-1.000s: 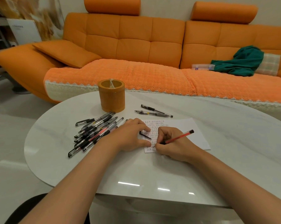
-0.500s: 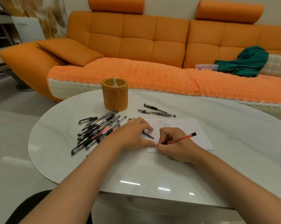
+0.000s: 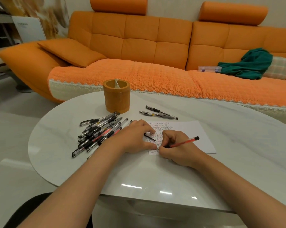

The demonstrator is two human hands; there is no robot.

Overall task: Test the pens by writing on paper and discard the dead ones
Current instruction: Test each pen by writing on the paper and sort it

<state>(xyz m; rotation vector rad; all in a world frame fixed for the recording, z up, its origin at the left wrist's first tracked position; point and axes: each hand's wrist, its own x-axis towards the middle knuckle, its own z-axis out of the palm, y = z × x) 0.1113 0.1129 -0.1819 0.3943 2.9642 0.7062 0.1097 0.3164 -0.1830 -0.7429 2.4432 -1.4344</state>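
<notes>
A person sits at a white oval table (image 3: 237, 153) in front of an orange sofa (image 3: 139, 46), trying out pens on paper.

- **Pens:** A loose heap of pens (image 3: 99, 132), most black-capped and a few with red inside, lies at the 9 o'clock side of the sheet. The nearest ones run under the left wrist.
- **Pen pot:** An orange round pen pot (image 3: 116, 96) stands upright at 11 o'clock from the sheet, just beyond the heap.
- **Left hand:** The left hand (image 3: 135, 137) rests palm down on the sheet's left edge with its fingers bent. A thin black piece (image 3: 149, 137) pokes out between its thumb and forefinger. Whether the hand grips that piece cannot be told.
- **Set-aside pens:** Two more pens (image 3: 160, 112) lie side by side on the table at 12 o'clock from the sheet, apart from the heap.
- **Right hand:** The right hand (image 3: 176, 148) pinches a red pen (image 3: 185, 142) in a writing grip. The tip is down at the sheet's near left corner and the black end points toward 2 o'clock.
- **Paper:** The paper (image 3: 194, 134) lies flat at the middle of the table. Rows of small marks cover its left part and its right part is blank.
- **Sofa:** On the sofa seat, at 1 o'clock from the table, a clear plastic box (image 3: 208, 69) sits touching a crumpled green cloth (image 3: 250, 63).
</notes>
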